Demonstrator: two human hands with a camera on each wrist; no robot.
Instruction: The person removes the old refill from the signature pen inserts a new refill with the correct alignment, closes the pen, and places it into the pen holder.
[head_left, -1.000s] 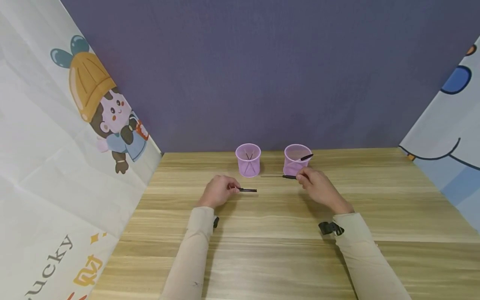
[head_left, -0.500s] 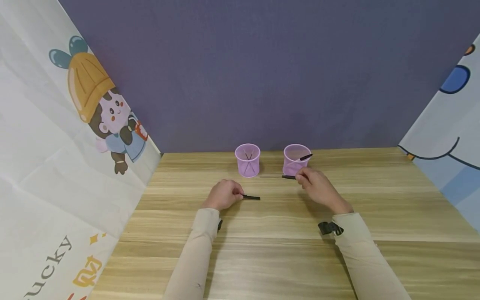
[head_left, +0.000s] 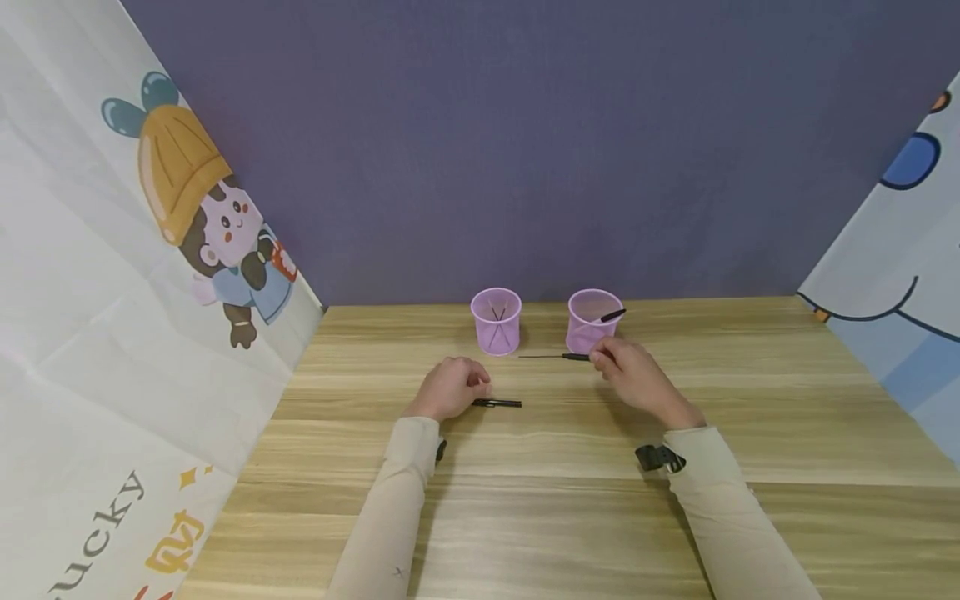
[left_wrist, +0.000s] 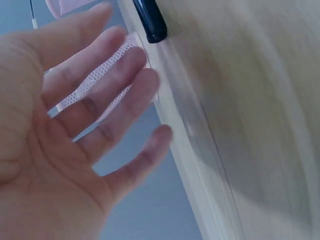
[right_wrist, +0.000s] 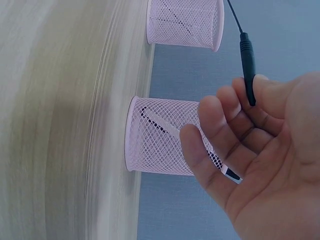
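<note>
Lowered and released pen [head_left: 498, 403] since earlier, just beside loosely spread left hand [head_left: 450, 388], partly hidden; pinching rod [right_wrist: 247, 57] in right hand [head_left: 636, 377].

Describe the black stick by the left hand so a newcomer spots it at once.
On the wooden table, find the left pink mesh cup. Nearer the camera, beside the left hand, is the black stick. Unlike the thin-tipped rod pinched in the right hand, it lies unheld.
</note>
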